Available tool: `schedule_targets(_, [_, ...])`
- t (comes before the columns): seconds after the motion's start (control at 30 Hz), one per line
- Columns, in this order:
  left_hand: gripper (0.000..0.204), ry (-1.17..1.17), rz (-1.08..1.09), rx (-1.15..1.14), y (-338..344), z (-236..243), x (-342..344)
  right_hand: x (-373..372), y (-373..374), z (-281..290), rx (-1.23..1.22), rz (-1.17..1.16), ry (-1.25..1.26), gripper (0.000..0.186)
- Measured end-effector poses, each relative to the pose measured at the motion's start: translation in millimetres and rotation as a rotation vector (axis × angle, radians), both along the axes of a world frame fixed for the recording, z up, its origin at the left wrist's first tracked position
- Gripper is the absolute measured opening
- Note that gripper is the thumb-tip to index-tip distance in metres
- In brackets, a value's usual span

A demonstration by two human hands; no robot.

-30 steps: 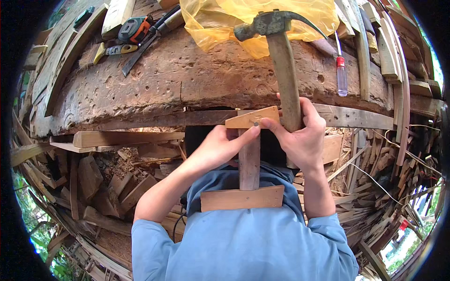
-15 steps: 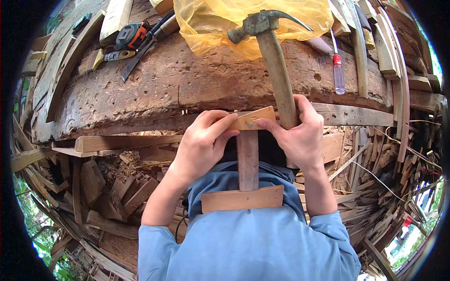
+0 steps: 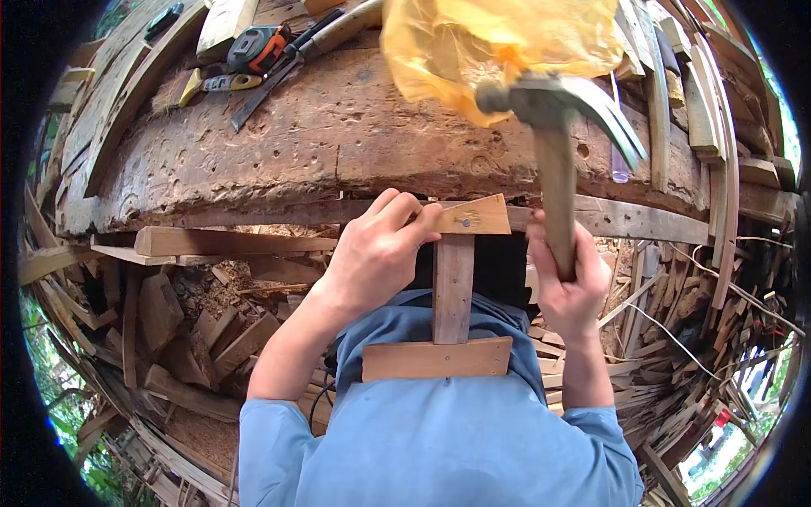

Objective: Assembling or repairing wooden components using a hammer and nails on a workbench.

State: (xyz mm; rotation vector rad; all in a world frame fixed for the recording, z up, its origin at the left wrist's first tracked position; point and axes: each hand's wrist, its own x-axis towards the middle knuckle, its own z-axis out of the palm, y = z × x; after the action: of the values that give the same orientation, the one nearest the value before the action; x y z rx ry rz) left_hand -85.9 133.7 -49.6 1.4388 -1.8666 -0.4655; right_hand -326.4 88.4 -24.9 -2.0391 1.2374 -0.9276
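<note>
My left hand (image 3: 378, 245) pinches the left end of a small tapered wooden block (image 3: 475, 216) with a nail head (image 3: 465, 224) in its face. That block lies across the top of an upright wooden bar (image 3: 454, 291). At the bar's lower end a wider wooden crosspiece (image 3: 437, 359) rests against my blue shirt. My right hand (image 3: 568, 283) is closed round the handle of a claw hammer (image 3: 555, 169). The hammer stands raised to the right of the block, apart from it, its metal head toward the far side and slightly blurred.
A thick, scarred workbench plank (image 3: 279, 144) runs across in front of me. On it lie a tape measure (image 3: 256, 49), a yellow-handled brush or scraper (image 3: 215, 83), a chisel-like tool (image 3: 266, 91) and a yellow plastic bag (image 3: 439, 51). Wood scraps (image 3: 215, 346) fill the ground on both sides.
My right hand has left the block and moved right and down, now gripping the hammer's handle. The hammer has shifted right. My left hand stays on the block.
</note>
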Motion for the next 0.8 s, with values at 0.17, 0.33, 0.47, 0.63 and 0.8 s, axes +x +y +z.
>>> schedule_targets(0.17, [0.037, 0.013, -0.03, 0.017, -1, -1, 2, -47, 21, 34, 0.272, 0.076, 0.121, 0.041])
schedule_targets(0.33, [0.037, 0.008, -0.038, 0.0, -1, -1, 2, -56, 25, 56, 0.321, 0.179, 0.172, 0.056])
schedule_targets(0.47, [0.038, 0.006, -0.034, 0.016, 0, -2, 1, -71, 26, 45, 0.056, 0.295, 0.205, 0.06])
schedule_targets(0.63, [0.037, 0.018, -0.034, 0.012, -1, -2, 0, -65, 27, 64, -0.113, 0.393, 0.38, 0.063])
schedule_targets(0.8, [0.036, 0.028, -0.028, -0.01, -1, -3, 0, -57, 28, 70, -0.143, 0.456, 0.314, 0.063])
